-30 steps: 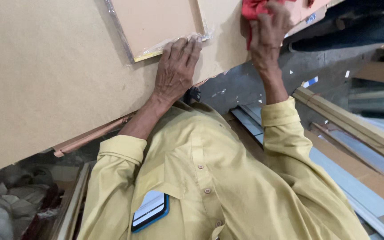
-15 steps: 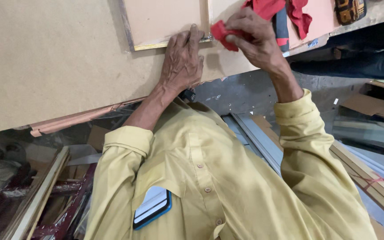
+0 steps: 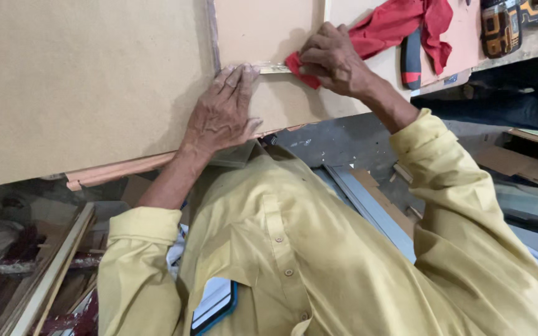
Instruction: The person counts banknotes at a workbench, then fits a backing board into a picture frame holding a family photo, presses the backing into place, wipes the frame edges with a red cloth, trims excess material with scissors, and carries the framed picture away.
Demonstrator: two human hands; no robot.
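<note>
My left hand [image 3: 222, 112] lies flat, fingers apart, on a large tan board [image 3: 82, 81], its fingertips at the lower edge of a smaller tan panel [image 3: 263, 28] that lies on top. My right hand [image 3: 332, 59] is closed on a red cloth [image 3: 400, 25], pressing a bunched end of it against that same edge, just right of my left fingertips. The rest of the cloth trails up and to the right across the board. Both arms wear yellow sleeves.
A yellow and black power tool [image 3: 505, 25] and a dark handle [image 3: 411, 59] lie at the board's right end. A wooden strip [image 3: 119, 169] runs under the board's near edge. Loose wood strips [image 3: 51, 274] and metal rails [image 3: 368, 205] lie on the floor below.
My right hand has come down and left with the red cloth, from the upper right to the small panel's lower edge. My left hand has stayed flat on the board.
</note>
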